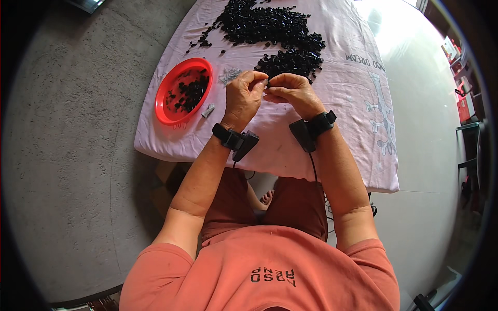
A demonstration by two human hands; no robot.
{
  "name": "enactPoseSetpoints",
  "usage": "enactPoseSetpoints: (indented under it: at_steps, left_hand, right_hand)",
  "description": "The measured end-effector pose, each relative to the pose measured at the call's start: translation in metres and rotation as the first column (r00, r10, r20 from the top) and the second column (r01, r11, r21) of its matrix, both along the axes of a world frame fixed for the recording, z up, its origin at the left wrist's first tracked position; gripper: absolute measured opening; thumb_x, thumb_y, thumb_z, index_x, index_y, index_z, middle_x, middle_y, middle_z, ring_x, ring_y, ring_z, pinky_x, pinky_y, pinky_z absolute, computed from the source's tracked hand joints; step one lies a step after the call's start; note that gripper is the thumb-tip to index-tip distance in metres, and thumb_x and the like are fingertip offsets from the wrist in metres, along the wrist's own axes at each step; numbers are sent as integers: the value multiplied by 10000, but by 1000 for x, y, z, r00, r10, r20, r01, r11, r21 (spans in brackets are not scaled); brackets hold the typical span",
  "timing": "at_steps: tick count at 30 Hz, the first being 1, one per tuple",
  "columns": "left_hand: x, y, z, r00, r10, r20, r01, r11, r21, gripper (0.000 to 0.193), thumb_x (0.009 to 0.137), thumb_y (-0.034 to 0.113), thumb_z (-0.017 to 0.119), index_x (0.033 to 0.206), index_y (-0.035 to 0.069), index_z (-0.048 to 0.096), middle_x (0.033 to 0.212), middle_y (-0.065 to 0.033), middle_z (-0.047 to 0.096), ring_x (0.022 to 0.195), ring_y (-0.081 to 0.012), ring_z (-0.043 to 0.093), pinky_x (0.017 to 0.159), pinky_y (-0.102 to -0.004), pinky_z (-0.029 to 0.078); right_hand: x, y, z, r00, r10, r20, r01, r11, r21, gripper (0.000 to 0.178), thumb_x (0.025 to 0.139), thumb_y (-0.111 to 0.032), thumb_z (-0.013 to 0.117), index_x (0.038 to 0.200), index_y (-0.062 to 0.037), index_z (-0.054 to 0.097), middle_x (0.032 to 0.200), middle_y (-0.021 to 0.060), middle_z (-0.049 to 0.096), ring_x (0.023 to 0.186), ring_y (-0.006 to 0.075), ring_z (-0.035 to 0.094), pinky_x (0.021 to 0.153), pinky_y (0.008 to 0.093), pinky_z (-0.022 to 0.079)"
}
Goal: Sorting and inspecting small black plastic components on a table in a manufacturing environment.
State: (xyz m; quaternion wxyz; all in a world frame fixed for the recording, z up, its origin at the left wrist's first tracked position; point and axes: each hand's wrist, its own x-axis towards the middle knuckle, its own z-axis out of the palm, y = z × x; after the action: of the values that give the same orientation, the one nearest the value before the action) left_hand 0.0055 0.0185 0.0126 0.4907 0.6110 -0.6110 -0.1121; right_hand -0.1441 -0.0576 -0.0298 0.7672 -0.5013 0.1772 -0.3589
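My left hand (243, 99) and my right hand (296, 94) meet over the table, just on my side of the heap of black pieces. Thumb and forefinger of each hand are pinched together, and a small dark piece (267, 83) shows between the fingertips. The fingers cover most of it, so its exact kind cannot be made out. Beyond them lies a big pile of small shiny black pieces (267, 25), with a nearer lobe (293, 62) reaching close to my right hand. To the left of my left hand, a red plastic basin (160, 106) holds some black pieces.
A pale pink printed cloth (342, 140) covers the table. Between basin and left hand lies a small grey cone-like object (208, 110). Loose black pieces are scattered left of the pile. Both wrists carry strapped black devices with cables hanging toward my lap. Red items stand at the far right.
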Motion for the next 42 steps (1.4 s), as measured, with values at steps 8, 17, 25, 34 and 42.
enactPoseSetpoints:
  at_steps: [8,17,25,34,42]
  left_hand:
    - [-1,0,2,1000,-6,13,6,1000,-22,67,851,-4,659,900,3,706,842,-95,689,726,-163,671,669,-279,534]
    - [1,-3,0,996,-47,79,52,997,-63,70,832,-15,664,880,9,710,807,-98,681,701,-184,667,650,-289,527]
    - [4,-1,4,972,-144,188,144,990,14,145,842,-45,647,967,11,693,915,-84,681,815,-164,675,713,-274,540]
    - [4,3,6,929,-213,303,218,976,16,315,749,-68,653,1052,16,655,968,-109,668,903,-219,677,805,-320,542]
    - [7,3,7,941,-192,280,180,981,70,322,729,-25,719,1039,35,659,919,-85,669,860,-197,673,789,-315,539]
  right_hand:
    - [0,0,1,1000,-12,22,13,1000,-23,162,886,8,662,1043,46,655,943,118,705,854,217,725,761,282,597]
    - [0,1,3,1000,-14,14,14,999,-44,179,888,30,648,1066,53,639,957,117,694,847,217,721,754,285,604]
    - [-1,0,-1,1000,-11,-14,10,998,-58,227,889,11,656,1111,15,609,985,90,698,852,154,693,770,271,580]
    - [-4,1,3,998,-9,-66,4,997,-81,331,865,-28,692,1185,-27,605,1010,70,712,854,102,670,722,236,553]
    - [-6,0,4,993,25,-113,-37,994,-103,357,900,-87,662,1245,-21,598,1088,74,701,909,102,669,755,228,548]
